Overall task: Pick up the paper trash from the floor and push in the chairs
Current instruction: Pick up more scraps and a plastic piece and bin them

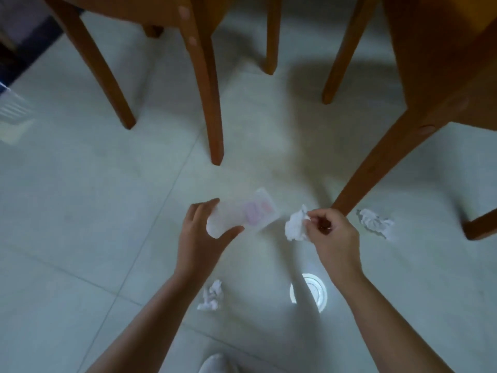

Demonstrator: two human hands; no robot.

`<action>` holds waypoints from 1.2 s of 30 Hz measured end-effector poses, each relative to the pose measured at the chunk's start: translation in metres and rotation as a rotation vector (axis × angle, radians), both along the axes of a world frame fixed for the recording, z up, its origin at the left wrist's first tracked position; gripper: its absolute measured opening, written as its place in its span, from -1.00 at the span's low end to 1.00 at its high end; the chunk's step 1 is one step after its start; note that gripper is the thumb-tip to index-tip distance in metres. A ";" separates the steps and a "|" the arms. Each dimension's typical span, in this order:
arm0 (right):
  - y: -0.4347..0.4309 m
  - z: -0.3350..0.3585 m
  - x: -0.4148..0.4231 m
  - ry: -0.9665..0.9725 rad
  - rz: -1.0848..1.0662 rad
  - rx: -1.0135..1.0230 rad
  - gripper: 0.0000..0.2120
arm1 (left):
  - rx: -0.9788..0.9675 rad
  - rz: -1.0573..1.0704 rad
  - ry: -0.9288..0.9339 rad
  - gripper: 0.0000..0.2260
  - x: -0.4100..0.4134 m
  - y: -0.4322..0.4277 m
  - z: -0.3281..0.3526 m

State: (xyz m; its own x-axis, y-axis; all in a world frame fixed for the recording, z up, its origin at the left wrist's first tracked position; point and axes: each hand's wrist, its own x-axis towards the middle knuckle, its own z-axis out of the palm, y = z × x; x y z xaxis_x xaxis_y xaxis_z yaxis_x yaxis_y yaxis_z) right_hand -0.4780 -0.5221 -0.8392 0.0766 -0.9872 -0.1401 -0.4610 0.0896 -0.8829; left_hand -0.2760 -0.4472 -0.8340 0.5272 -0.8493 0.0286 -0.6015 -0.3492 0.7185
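Head view, looking down at pale grey-green tiled floor [67, 211], glossy, thin grout lines running diagonally. A round bright light reflection [309, 292] shows on the tile between the forearms. Soft shadows spread under the furniture.

Two wooden chairs, orange-brown. Left chair [199, 76] fills the top left and centre, its legs standing on the tile, its nearest leg ending just above the hands. Right chair [430, 76] fills the top right, one angled leg coming down to the floor just behind the right hand.

Left hand [199, 235] closed around a flat white wrapper [242, 214] with blurred pink print, thumb below, fingers above; wrapper pokes out to the right, off the floor as far as can be told. Right hand [330, 232] pinched together on a crumpled white paper ball [295, 224], fingertips clamped at its right edge.

Two more crumpled papers lie on the tile: one [375, 222] just right of the right hand, beside the angled chair leg, and one [211, 296] lower down between the forearms, near the left forearm.

Far left edge: a dark mat or rug [27, 49], and below it a pale ribbed thing, too blurred to tell. Bottom centre: white rounded shape [215, 363], unclear.
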 end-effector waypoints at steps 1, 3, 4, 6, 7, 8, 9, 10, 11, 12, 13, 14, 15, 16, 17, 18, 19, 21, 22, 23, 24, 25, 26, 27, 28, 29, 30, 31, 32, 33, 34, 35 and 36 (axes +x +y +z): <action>0.001 0.015 0.005 -0.008 0.004 -0.005 -0.81 | -0.002 0.060 0.041 -0.45 -0.001 0.007 0.016; 0.006 0.050 0.012 -0.038 0.004 -0.009 -0.72 | -0.009 0.127 0.090 -0.45 -0.005 0.021 0.048; 0.008 0.068 0.015 -0.048 0.007 -0.013 -0.68 | -0.016 0.134 0.093 -0.45 -0.007 0.028 0.064; 0.013 0.106 0.020 -0.066 0.013 -0.024 -0.66 | -0.034 0.134 0.072 -0.45 -0.009 0.040 0.094; 0.016 0.125 0.022 -0.072 0.015 -0.025 -0.66 | -0.038 0.137 0.055 -0.45 -0.011 0.046 0.108; 0.020 0.146 0.024 -0.075 0.018 -0.026 -0.65 | -0.040 0.145 0.039 -0.45 -0.012 0.052 0.124; 0.024 0.168 0.026 -0.080 0.021 -0.027 -0.66 | -0.041 0.155 0.028 -0.45 -0.013 0.059 0.142; 0.028 0.190 0.028 -0.088 0.024 -0.027 -0.66 | -0.043 0.167 0.021 -0.46 -0.016 0.065 0.160; 0.033 0.212 0.029 -0.096 0.031 -0.032 -0.66 | -0.048 0.181 0.015 -0.46 -0.019 0.071 0.178; 0.036 0.235 0.031 -0.102 0.040 -0.043 -0.67 | -0.057 0.197 0.008 -0.46 -0.022 0.076 0.197; 0.040 0.257 0.033 -0.109 0.049 -0.055 -0.67 | -0.069 0.213 0.000 -0.46 -0.024 0.082 0.217; 0.044 0.281 0.035 -0.123 0.055 -0.069 -0.68 | -0.080 0.229 -0.010 -0.46 -0.025 0.087 0.237; 0.046 0.306 0.038 -0.142 0.058 -0.082 -0.69 | -0.090 0.240 -0.022 -0.46 -0.025 0.092 0.259; 0.049 0.331 0.040 -0.160 0.062 -0.095 -0.69 | -0.099 0.248 -0.039 -0.46 -0.025 0.097 0.281; 0.053 0.356 0.042 -0.171 0.072 -0.106 -0.71 | -0.105 0.256 -0.059 -0.46 -0.024 0.103 0.303; 0.057 0.381 0.044 -0.174 0.085 -0.117 -0.72 | -0.112 0.269 -0.078 -0.46 -0.022 0.109 0.326; 0.061 0.406 0.046 -0.176 0.100 -0.127 -0.74 | -0.123 0.289 -0.097 -0.46 -0.019 0.115 0.350; 0.071 0.454 0.048 -0.189 0.132 -0.134 -0.77 | -0.145 0.349 -0.116 -0.46 -0.016 0.130 0.398; 0.078 0.478 0.051 -0.199 0.152 -0.132 -0.76 | -0.152 0.383 -0.119 -0.46 -0.014 0.138 0.421; 0.086 0.502 0.054 -0.206 0.178 -0.132 -0.75 | -0.158 0.413 -0.122 -0.45 -0.015 0.148 0.444; 0.094 0.525 0.056 -0.209 0.211 -0.134 -0.76 | -0.163 0.438 -0.124 -0.45 -0.016 0.157 0.464; 0.103 0.547 0.058 -0.207 0.247 -0.138 -0.77 | -0.169 0.458 -0.124 -0.45 -0.020 0.167 0.484; 0.113 0.568 0.060 -0.201 0.283 -0.149 -0.79 | -0.175 0.476 -0.123 -0.45 -0.023 0.176 0.502; 0.122 0.588 0.062 -0.192 0.318 -0.164 -0.81 | -0.180 0.490 -0.123 -0.45 -0.027 0.186 0.519; 0.131 0.606 0.063 -0.181 0.348 -0.177 -0.82 | -0.181 0.502 -0.121 -0.45 -0.031 0.196 0.534; 0.140 0.623 0.064 -0.168 0.376 -0.186 -0.83 | -0.179 0.513 -0.119 -0.45 -0.034 0.207 0.548; 0.149 0.638 0.064 -0.155 0.404 -0.195 -0.84 | -0.177 0.526 -0.116 -0.45 -0.036 0.217 0.561; 0.158 0.651 0.064 -0.139 0.431 -0.200 -0.86 | -0.176 0.542 -0.115 -0.45 -0.037 0.228 0.573; 0.167 0.663 0.065 -0.123 0.455 -0.197 -0.87 | -0.179 0.561 -0.116 -0.45 -0.038 0.240 0.584; 0.177 0.673 0.065 -0.116 0.472 -0.188 -0.87 | -0.187 0.579 -0.119 -0.45 -0.038 0.252 0.594; 0.187 0.682 0.067 -0.118 0.486 -0.176 -0.87 | -0.197 0.598 -0.123 -0.45 -0.038 0.264 0.604; 0.198 0.689 0.069 -0.122 0.501 -0.169 -0.87 | -0.206 0.621 -0.127 -0.45 -0.037 0.277 0.612; 0.210 0.695 0.072 -0.121 0.516 -0.166 -0.87 | -0.211 0.648 -0.130 -0.45 -0.036 0.290 0.620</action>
State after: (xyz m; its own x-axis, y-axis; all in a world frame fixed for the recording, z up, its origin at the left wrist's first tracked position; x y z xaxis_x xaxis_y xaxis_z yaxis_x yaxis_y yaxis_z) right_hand -0.4060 -0.3123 -0.1440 0.5618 -0.8255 0.0542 -0.3025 -0.2659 -0.9153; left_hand -0.3119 -0.1571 -0.2142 0.9072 -0.3336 0.2563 -0.4050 -0.5275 0.7468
